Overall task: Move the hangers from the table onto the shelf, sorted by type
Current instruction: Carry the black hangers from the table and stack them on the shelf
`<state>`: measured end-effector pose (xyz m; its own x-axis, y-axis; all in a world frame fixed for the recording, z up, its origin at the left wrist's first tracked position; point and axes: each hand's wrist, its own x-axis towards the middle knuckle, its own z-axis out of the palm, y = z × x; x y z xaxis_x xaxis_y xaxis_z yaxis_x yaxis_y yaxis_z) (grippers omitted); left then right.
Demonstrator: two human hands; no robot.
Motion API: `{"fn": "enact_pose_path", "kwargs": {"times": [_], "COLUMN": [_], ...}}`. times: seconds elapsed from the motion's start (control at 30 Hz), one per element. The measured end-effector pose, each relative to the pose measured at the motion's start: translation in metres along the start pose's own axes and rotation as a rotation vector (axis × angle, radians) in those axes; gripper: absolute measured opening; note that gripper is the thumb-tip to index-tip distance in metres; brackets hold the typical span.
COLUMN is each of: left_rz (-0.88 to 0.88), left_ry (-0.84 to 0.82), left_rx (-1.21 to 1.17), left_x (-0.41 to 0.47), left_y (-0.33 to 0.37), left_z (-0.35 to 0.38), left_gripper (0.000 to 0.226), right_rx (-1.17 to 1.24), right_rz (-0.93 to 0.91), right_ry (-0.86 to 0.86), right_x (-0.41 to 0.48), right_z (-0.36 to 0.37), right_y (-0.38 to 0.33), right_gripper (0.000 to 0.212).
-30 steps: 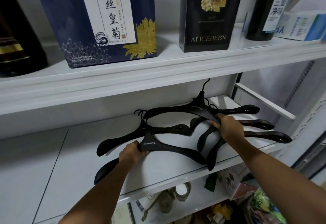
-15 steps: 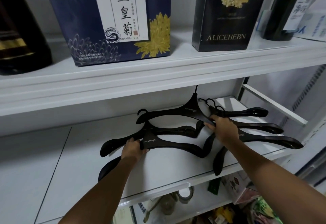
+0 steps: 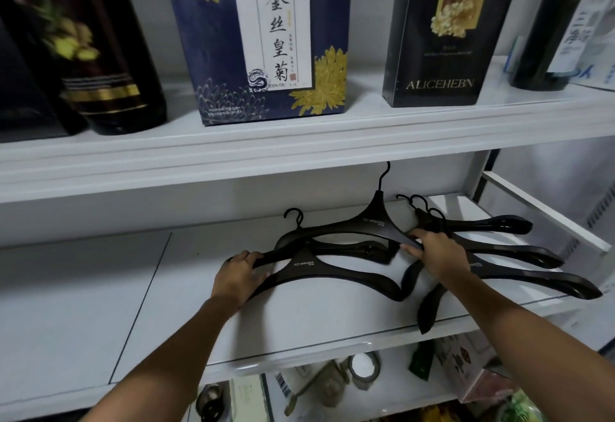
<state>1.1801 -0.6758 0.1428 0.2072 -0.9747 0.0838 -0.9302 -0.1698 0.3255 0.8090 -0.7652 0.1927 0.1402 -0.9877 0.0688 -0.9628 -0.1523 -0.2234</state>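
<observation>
On the middle shelf we have two black piles: the left pile lies under our left hand, which grips its near arm. The right pile lies just beside our right hand, which curls round one arm of the top hanger. Risk: the hooks snag (they crowd together) and drag a neighbour along. The right pile's lower tips reach the front lip, so a nudge could tip them off. Headroom under the upper shelf looks tight; sideways room lies left.
</observation>
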Motion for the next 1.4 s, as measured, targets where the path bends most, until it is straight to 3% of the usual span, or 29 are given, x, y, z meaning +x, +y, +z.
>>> {"fn": "enact_pose_path", "kwargs": {"times": [0.3, 0.47, 0.8, 1.03, 1.4], "left_rz": [0.038, 0.053, 0.143, 0.108, 0.116], "left_ry": [0.158, 0.063, -0.196, -0.281, -0.291], "left_rx": [-0.088, -0.049, 0.136, 0.173, 0.193], "left_x": [-0.014, -0.02, -0.043, -0.044, -0.041], "left_y": [-0.01, 0.012, 0.031, 0.026, 0.033], "left_z": [-0.046, -0.043, 0.024, 0.045, 0.046], "left_gripper": [0.036, 0.044, 0.057, 0.052, 0.053], "right_rx": [-0.01, -0.038, -0.059, -0.234, -0.215], "right_rz": [-0.198, -0.283, -0.256, -0.302, -0.263], "right_ry": [-0.103, -0.141, -0.222, -0.223, -0.284], "right_x": [-0.028, -0.045, -0.054, -0.045, -0.034], "right_z": [0.033, 0.062, 0.093, 0.098, 0.097], "right_y": [-0.052, -0.085, -0.088, -0.089, -0.091], "right_gripper": [0.044, 0.041, 0.043, 0.044, 0.053]}}
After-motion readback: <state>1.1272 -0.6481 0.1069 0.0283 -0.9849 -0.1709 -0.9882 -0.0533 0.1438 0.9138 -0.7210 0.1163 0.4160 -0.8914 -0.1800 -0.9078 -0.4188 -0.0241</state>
